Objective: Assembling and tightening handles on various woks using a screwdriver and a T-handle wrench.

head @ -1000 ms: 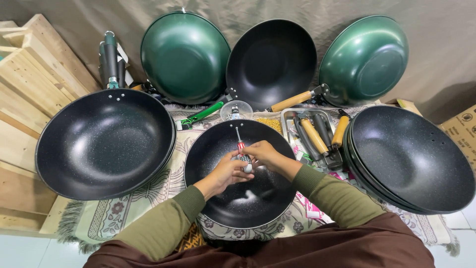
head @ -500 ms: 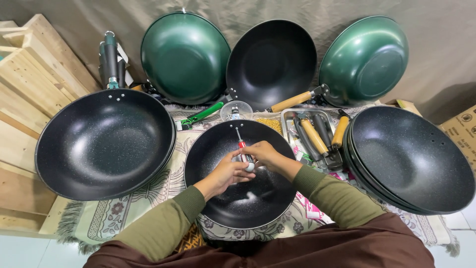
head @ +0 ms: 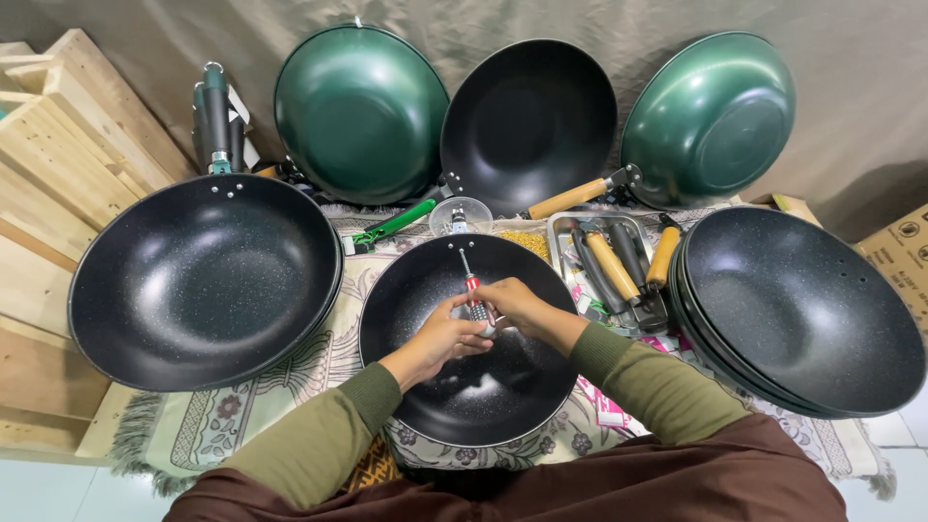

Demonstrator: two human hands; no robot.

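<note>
Both hands meet over the middle of a black speckled wok that lies on a patterned mat in front of the person. The right hand is closed around the red-and-clear handle of a screwdriver, whose thin shaft points toward the far wall of the wok, where two small rivets show. The left hand has its fingers curled in against the lower end of the same handle — touching it, though whether it truly grips it cannot be told.

Just behind the wok stands a small glass bowl; its contents are too small to make out. To its right a metal tray holds loose handles — some wooden, some black. Further right sits a stack of black woks, nested one inside another, empty on top. At left a larger black wok lies empty. Against the cloth backdrop lean two green woks and a black wok with wooden handle
</note>
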